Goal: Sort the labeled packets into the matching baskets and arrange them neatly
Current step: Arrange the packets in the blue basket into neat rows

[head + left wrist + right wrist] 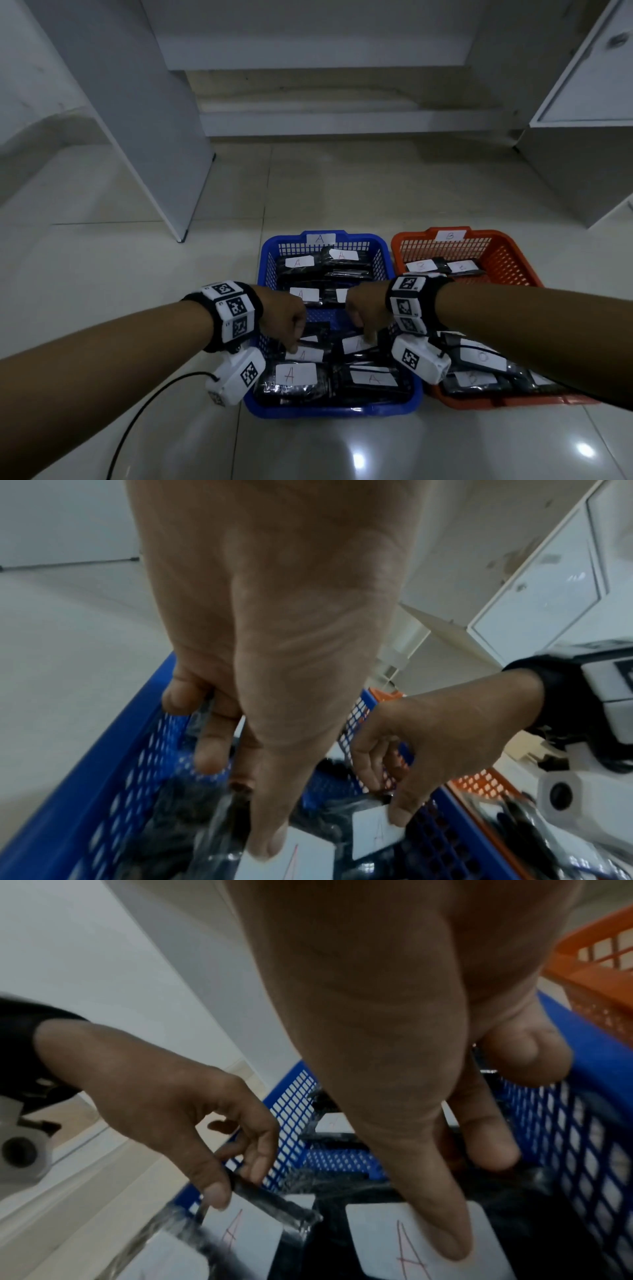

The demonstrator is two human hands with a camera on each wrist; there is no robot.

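A blue basket tagged "A" holds several black packets with white "A" labels. Beside it on the right, an orange basket tagged "B" holds packets marked "B". Both hands are inside the blue basket's middle. My left hand pinches the edge of an "A" packet, thumb on its label. My right hand pinches the neighbouring "A" packet, its thumb pressing the label. The packets under the wrists are partly hidden.
Both baskets sit side by side on a glossy tiled floor. A white upright panel stands at the left and a white cabinet at the right, with a low ledge behind. A black cable trails from the left wrist.
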